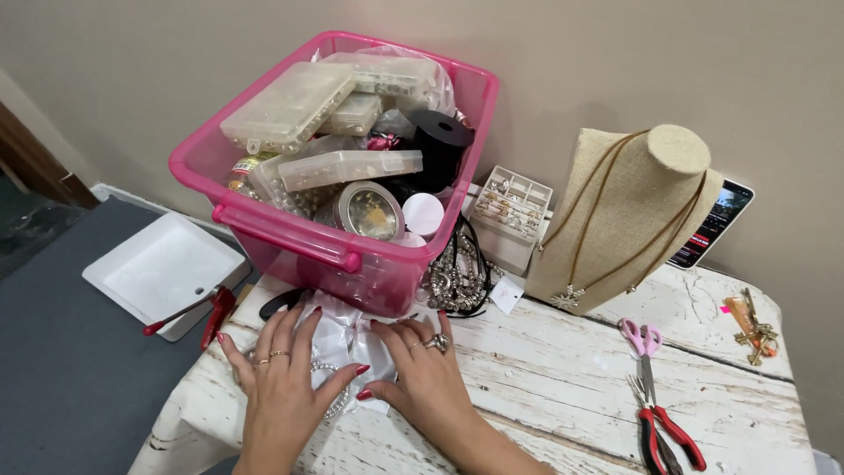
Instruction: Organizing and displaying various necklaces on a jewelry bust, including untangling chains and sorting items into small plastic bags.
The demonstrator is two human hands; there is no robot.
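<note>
Both hands lie flat with fingers spread — left hand [280, 380] and right hand [428, 376] pressing a clear plastic bag [345, 341] of beaded jewellery against the table [563, 387] near its left edge, apparently to steady it, just before the pink bin [338, 158] — scissors [643, 345] well apart.
</note>
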